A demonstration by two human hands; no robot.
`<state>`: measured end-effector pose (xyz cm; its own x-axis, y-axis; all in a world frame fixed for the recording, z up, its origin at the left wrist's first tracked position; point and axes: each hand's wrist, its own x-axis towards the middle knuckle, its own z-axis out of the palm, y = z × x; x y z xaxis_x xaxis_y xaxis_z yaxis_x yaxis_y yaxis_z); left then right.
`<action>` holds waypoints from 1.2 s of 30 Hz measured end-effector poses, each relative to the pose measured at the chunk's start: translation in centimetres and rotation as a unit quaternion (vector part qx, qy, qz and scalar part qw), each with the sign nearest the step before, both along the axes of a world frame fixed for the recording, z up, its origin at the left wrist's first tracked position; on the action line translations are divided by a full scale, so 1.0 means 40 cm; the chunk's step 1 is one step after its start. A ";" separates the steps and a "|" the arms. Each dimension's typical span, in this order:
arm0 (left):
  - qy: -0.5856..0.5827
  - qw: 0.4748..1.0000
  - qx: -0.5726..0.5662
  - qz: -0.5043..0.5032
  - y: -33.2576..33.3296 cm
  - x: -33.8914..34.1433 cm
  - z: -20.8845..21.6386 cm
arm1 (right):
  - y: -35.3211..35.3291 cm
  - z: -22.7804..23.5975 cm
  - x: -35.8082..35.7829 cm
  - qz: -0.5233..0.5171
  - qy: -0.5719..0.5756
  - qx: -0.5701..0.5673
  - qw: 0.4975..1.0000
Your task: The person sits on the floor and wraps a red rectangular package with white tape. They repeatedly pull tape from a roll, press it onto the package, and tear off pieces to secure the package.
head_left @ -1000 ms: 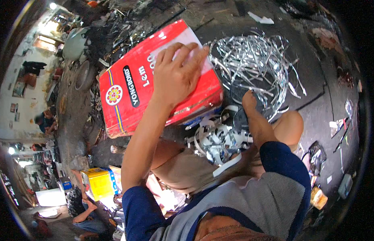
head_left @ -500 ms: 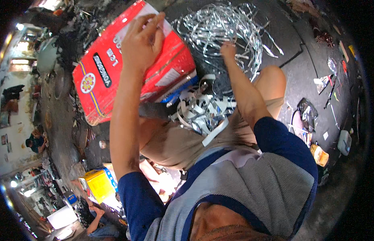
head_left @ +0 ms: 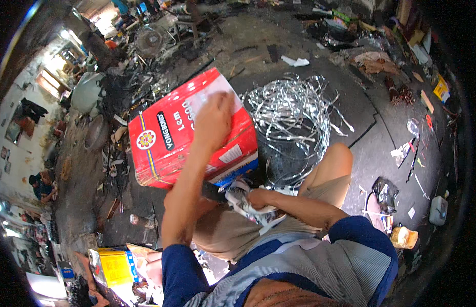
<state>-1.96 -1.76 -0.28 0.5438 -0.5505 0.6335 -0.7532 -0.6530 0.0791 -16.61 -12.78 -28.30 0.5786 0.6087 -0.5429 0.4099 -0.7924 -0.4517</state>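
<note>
A large red box (head_left: 194,146) with a flower emblem and a white patch lies tilted before me. On its upper face rests my left hand (head_left: 216,115), its fingers laid over the white patch and slightly blurred. Close to my lap, my right hand (head_left: 259,198) is closed on a bunch of crumpled white and silvery strips (head_left: 243,197), beside the box's blue lower side. Its fingertips are partly hidden among the strips. Beyond that hand, a loose heap of shiny silver strips (head_left: 291,110) spreads over the dark floor.
A yellow box (head_left: 115,267) stands at the lower left. To the right lie a black plastic bag (head_left: 384,194), a pale container (head_left: 439,210) and small scraps. Clutter lines the far floor; another person (head_left: 42,185) sits at the far left.
My right hand has come from the silver heap back toward my lap and gripped the white strips there. My left hand remains on the box. The view has tilted to show more far floor.
</note>
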 end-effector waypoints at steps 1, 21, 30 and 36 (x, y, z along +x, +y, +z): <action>0.019 0.997 -0.026 -0.071 -0.013 -0.033 -0.021 | -0.024 0.016 -0.009 -0.009 0.023 0.064 0.998; 0.486 0.777 -0.325 -0.233 0.045 -0.521 -0.205 | -0.353 1.048 0.069 -0.095 0.040 0.770 0.630; 0.424 0.896 0.113 -0.073 0.027 -0.514 -0.419 | -0.484 1.213 0.051 0.040 -0.028 0.896 0.441; 0.344 0.917 -0.159 -0.122 0.046 -0.499 -0.187 | -0.328 1.160 -0.037 0.000 -0.360 0.429 0.828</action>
